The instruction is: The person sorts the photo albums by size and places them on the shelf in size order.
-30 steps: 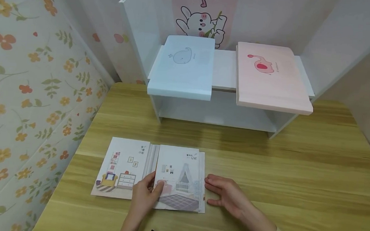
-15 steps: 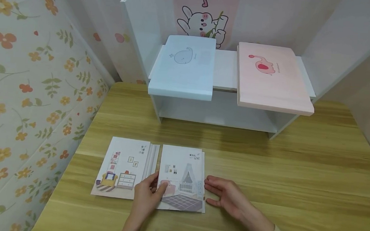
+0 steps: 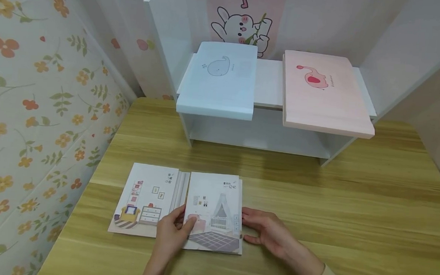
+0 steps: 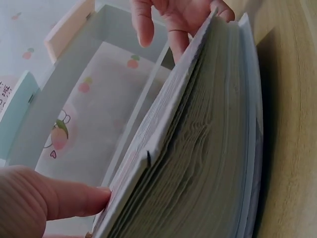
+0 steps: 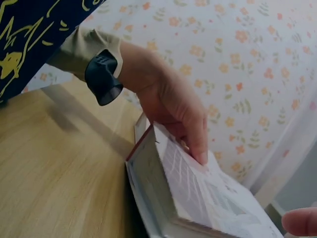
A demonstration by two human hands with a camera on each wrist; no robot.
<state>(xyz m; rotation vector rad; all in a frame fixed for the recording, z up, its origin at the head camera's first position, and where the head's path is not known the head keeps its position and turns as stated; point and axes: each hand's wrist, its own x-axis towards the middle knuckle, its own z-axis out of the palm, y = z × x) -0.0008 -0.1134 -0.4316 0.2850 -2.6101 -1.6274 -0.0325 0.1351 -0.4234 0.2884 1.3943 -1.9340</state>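
Note:
A thick book [image 3: 215,213] with a white cover, showing a crib and a purple checked rug, lies on the wooden table. My left hand [image 3: 172,233] grips its left edge, thumb on the cover; in the right wrist view the left hand [image 5: 173,99] pinches the book [image 5: 198,183]. At the book's right edge is my right hand [image 3: 274,237], its fairly straight fingers touching the side. The left wrist view shows the page block of the book [image 4: 198,134], with the right hand [image 4: 183,25] beyond. Fingertips under the left edge are hidden.
Another similar white book [image 3: 144,200] with a yellow armchair picture lies just left. Behind stands a white shelf [image 3: 268,83] bearing a light blue whale box or book [image 3: 219,87] and a pink elephant one [image 3: 324,102]. A floral curtain [image 3: 38,135] hangs at left.
The book's cover slid slightly right, then back left, with my left hand. My right hand has shifted slightly left against the book's side.

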